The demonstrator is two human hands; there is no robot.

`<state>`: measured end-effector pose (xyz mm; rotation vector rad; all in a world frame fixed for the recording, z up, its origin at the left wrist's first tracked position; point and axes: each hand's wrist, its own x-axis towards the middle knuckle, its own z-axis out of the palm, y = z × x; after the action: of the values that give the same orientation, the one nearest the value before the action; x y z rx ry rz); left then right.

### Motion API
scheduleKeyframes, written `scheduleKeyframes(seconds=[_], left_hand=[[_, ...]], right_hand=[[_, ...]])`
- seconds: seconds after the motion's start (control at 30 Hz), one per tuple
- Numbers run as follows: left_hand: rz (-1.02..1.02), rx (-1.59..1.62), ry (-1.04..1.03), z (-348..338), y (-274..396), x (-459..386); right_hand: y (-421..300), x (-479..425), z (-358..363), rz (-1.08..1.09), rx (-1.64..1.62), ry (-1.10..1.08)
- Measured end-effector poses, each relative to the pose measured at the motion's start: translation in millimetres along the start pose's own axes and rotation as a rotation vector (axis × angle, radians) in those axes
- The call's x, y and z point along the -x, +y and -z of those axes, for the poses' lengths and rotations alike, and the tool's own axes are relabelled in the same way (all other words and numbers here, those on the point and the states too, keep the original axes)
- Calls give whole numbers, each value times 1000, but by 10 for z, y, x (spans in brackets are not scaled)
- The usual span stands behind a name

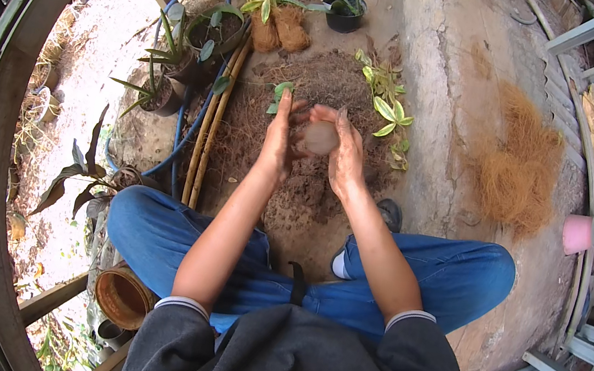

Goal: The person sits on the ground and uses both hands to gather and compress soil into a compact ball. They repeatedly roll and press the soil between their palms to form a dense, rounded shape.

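A rounded ball of soil (pixel 321 138), blurred, is between my two hands over the ground. My right hand (pixel 347 157) curves around its right side, palm touching it. Facing it, my left hand (pixel 277 143) has its fingers spread, with a gap between palm and ball; whether its blurred fingertips touch the ball is unclear. Beneath them spreads a heap of loose dark soil (pixel 306 184) mixed with fibres. A small green-leaved cutting (pixel 276 99) shows just beyond my left hand. Variegated yellow-green cuttings (pixel 385 106) lie along the heap's right side.
Two fibre-wrapped root balls (pixel 280 29) and a black potted plant (pixel 344 14) stand beyond the heap. Potted plants (pixel 164 93), bamboo poles (pixel 218 112) and a blue hose (pixel 185 145) line the left. Rightward are coconut fibre (pixel 518 165) and a pink pot (pixel 578 234).
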<state>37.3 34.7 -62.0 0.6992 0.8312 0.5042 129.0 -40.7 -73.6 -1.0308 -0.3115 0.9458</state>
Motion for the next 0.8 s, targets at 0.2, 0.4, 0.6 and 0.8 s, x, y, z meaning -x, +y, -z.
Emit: scheduleKeyframes(seconds=[0.2, 0.4, 0.6, 0.8], left_hand=[[112, 277, 84, 458, -403, -431], [20, 304, 333, 501, -347, -406], [-19, 307, 331, 516, -332, -400], [-32, 295, 345, 509, -385, -388]], right_hand=[[300, -247, 269, 295, 516, 118], [1463, 284, 1049, 478, 2014, -430], [1271, 211, 1178, 230, 1643, -322], [1074, -90, 1308, -33, 900, 84]])
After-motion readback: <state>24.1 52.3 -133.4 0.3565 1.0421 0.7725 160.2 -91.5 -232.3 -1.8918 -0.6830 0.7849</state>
